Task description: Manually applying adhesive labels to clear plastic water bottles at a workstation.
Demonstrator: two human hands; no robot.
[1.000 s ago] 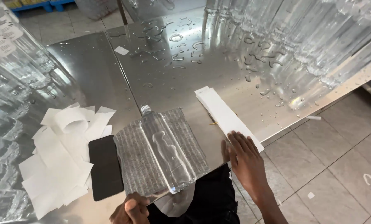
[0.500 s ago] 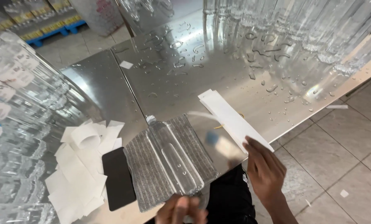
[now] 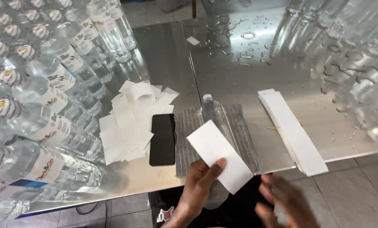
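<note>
My left hand pinches a white rectangular label, thumb on its face, over the near end of a clear plastic bottle. That bottle lies on its side on a grey ribbed mat, cap pointing away from me. My right hand is blurred below the table edge, fingers spread and holding nothing. To the right of the mat, a stack of white label strips runs diagonally to the table edge.
A black phone lies left of the mat beside a heap of white backing papers. Labelled bottles crowd the left side, and several bare bottles stand at the right. The steel table is wet with drops.
My right hand left the label stack and dropped below the table edge. A label came off the stack and is now held in my left hand over the bottle. The view swung left.
</note>
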